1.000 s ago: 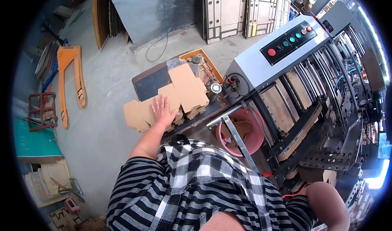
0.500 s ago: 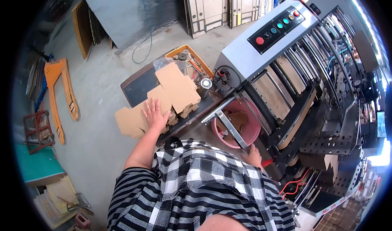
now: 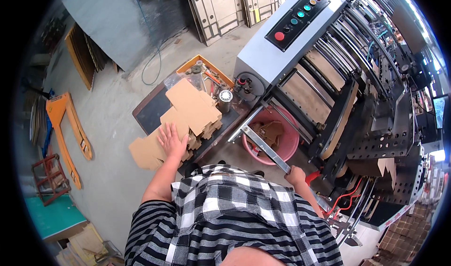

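In the head view, we rest our left hand (image 3: 172, 144), open with fingers spread, on the flat cardboard blanks (image 3: 189, 110). The blanks lie stacked along the near edge of the tabletop (image 3: 156, 108) and overhang its left edge. We hold our right hand (image 3: 295, 176) closed around the lower end of the metal bar (image 3: 266, 149), which crosses above the pink bucket (image 3: 290, 144). The yellow tray (image 3: 189, 63) sits at the tabletop's far edge; the metal can (image 3: 225, 102) stands beside the blanks.

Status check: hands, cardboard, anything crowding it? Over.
Left hand open, flat on die-cut cardboard blanks. Right hand gripping metal bar. Blanks stacked unevenly; silver-topped can close beside.
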A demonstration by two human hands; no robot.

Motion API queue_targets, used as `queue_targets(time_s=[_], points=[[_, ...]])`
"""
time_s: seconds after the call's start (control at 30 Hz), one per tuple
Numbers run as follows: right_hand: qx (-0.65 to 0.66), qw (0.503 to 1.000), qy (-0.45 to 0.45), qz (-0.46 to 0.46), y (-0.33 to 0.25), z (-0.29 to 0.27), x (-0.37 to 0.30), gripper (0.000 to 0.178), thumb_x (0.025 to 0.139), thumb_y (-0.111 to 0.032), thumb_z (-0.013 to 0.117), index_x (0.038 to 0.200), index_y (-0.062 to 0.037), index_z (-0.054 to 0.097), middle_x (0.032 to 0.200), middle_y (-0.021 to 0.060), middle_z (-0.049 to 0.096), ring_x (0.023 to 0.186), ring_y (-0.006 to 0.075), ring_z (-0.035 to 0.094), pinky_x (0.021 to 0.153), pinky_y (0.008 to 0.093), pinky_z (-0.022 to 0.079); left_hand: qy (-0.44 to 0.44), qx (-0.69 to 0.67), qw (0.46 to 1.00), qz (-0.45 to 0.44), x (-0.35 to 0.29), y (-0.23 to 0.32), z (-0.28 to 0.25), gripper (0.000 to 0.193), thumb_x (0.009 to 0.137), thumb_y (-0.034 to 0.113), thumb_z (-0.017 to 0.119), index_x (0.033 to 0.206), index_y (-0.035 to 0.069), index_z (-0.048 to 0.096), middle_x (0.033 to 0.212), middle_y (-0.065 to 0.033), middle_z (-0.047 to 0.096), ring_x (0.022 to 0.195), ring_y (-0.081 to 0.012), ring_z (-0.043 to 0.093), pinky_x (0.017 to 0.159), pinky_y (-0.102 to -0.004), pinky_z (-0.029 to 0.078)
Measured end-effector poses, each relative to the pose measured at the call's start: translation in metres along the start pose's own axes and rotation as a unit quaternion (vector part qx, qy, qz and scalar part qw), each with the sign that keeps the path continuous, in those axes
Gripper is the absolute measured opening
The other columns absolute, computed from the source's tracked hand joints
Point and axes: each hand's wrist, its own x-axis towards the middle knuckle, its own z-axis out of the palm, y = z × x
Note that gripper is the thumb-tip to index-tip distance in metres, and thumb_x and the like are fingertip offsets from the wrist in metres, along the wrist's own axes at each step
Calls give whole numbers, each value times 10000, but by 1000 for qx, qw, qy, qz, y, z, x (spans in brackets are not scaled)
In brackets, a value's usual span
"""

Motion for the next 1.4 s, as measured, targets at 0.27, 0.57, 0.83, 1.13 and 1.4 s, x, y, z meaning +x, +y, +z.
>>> queue_targets(time_s=[0.27,0.57,0.83,1.13,1.4], points=[[125,991,35,-16,-9,-14,-8,395,611,-240,701,994,-150,675,912,115,672,953,306,623,852,400,490,0,4,1000,3,-1,-2,3,801,809,466,603,1460,149,259,1548,-84,149,1429,-335,42,1132,-536,11],[72,997,-20,-14,-6,-14,-3,437,621,-288,701,1032,-144,669,967,117,676,942,295,630,843,406,497,6,14,1000,1,2,-4,7,803,811,470,596,1462,151,251,1548,-82,149,1430,-331,39,1128,-545,20],[75,997,5,-25,0,-6,-1,412,619,-315,701,989,-134,677,947,134,675,917,313,635,823,419,501,2,24,1000,-7,4,-5,10,804,812,482,591,1463,155,251,1549,-76,151,1430,-327,49,1123,-556,38],[72,997,-7,-21,0,-7,-1,436,623,-323,707,1019,-143,676,970,127,676,948,298,630,842,408,498,3,-15,997,-70,10,16,1,900,723,454,681,1456,166,247,1536,-94,178,1421,-346,79,1116,-574,65],[90,995,37,-36,-1,-7,-4,357,611,-299,682,925,-129,680,889,137,678,868,323,640,791,429,508,-62,54,996,-18,43,32,-31,1101,587,446,777,1473,189,178,1542,-92,147,1417,-357,101,1107,-597,94]])
